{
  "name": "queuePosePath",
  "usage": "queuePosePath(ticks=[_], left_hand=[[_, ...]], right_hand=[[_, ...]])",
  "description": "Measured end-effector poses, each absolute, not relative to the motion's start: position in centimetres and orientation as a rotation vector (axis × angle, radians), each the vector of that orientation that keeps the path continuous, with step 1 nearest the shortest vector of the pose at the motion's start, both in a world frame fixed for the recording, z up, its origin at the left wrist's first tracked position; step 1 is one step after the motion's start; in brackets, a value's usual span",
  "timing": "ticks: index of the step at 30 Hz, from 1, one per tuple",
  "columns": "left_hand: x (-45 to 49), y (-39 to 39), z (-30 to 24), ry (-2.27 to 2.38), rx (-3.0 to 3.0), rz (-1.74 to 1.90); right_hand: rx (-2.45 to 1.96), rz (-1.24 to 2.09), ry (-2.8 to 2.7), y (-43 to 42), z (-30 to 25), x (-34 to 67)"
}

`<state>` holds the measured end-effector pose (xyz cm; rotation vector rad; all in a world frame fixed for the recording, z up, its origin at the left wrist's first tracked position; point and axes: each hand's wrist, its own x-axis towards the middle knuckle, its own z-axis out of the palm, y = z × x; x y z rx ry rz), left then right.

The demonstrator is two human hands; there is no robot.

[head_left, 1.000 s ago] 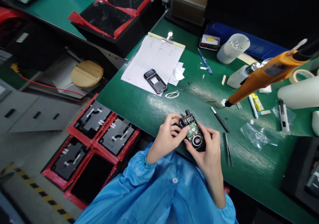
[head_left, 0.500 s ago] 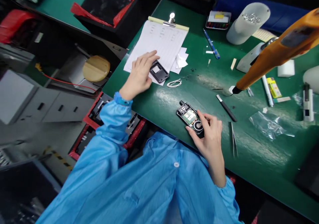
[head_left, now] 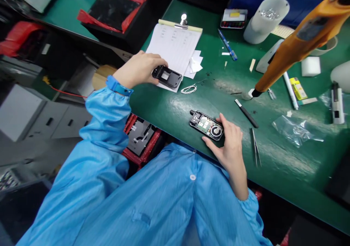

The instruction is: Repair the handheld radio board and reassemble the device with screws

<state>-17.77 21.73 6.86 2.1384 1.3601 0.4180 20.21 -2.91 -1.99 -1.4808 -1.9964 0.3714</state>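
My left hand (head_left: 142, 69) grips one end of a black plastic housing (head_left: 172, 78) with a rectangular window, over the lower edge of the clipboard paper. Nearer to me on the green bench lies an opened handheld radio (head_left: 207, 125), its circuit board and round speaker facing up and its stubby antenna pointing left. Thumb and fingers of my right hand (head_left: 228, 138) hold it by the edges at the speaker end. A coil of white wire (head_left: 189, 89) rests between the two parts. Right of my right hand lie metal tweezers (head_left: 256, 147) and a black-handled blade tool (head_left: 246, 113).
An orange electric screwdriver (head_left: 298, 42) slants in from the upper right. Behind it stands a white cup of screws (head_left: 266, 20). A clipboard (head_left: 175, 38), a blue pen (head_left: 227, 45) and a plastic bag (head_left: 296, 129) lie on the bench (head_left: 287, 180). Red-edged trays (head_left: 140, 138) sit below its edge.
My left hand has closed on the end of the black housing and turned it so it lies more sideways. The radio in my right hand has also turned slightly toward horizontal.
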Motion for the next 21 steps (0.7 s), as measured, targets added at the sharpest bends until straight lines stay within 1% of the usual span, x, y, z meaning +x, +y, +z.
queuePosePath(ticks=[3,5,7,12,18,21], left_hand=[[-17.6,19.5,8.5,1.280,2.149,0.452],[-16.9,17.8,9.1,1.263,2.091,0.555],[-16.0,16.1,9.1,1.229,2.010,0.641],[-13.5,12.1,8.2,1.006,2.146,0.649],[-13.4,10.2,7.6,1.037,2.203,0.682],[-14.1,9.8,7.5,1.013,2.259,0.671]], right_hand=[[-1.521,0.417,-1.954,-2.9,-1.8,20.4],[-1.514,0.453,-1.925,-3.1,-1.5,20.6],[-1.478,0.495,-1.880,-3.4,-1.2,20.8],[-1.454,0.568,-1.727,-4.3,-0.2,21.5],[-1.414,0.338,-1.891,-4.9,1.2,22.4],[-1.371,0.281,-2.008,-5.4,1.8,22.4]])
